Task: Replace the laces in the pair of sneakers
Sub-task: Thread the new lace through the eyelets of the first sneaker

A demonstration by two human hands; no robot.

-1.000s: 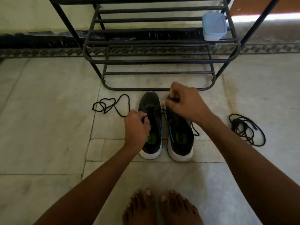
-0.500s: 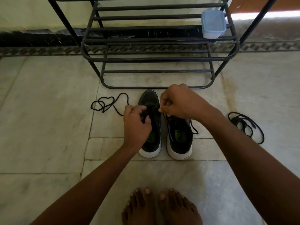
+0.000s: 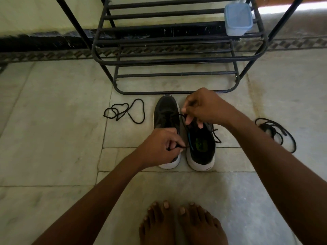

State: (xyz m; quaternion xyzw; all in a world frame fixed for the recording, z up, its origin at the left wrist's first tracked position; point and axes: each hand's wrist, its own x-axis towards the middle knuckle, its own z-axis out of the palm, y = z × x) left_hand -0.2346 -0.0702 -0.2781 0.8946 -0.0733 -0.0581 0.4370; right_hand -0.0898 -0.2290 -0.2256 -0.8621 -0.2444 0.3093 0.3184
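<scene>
A: Fingers (image 3: 172, 145) of the left hand (image 3: 159, 147) pinch one lace end over the left sneaker (image 3: 165, 114); the right hand (image 3: 203, 108) pinches the other end over the right sneaker (image 3: 201, 147).

B: Why apart?

A: Probably to draw the lace (image 3: 183, 121) taut. Both sneakers sit on the floor (image 3: 53, 138) before the rack (image 3: 177, 59), between loose laces left (image 3: 125, 110) and right (image 3: 276, 131).

B: What changed?

A: Left hand has pulled nearer, toward the heel.
</scene>
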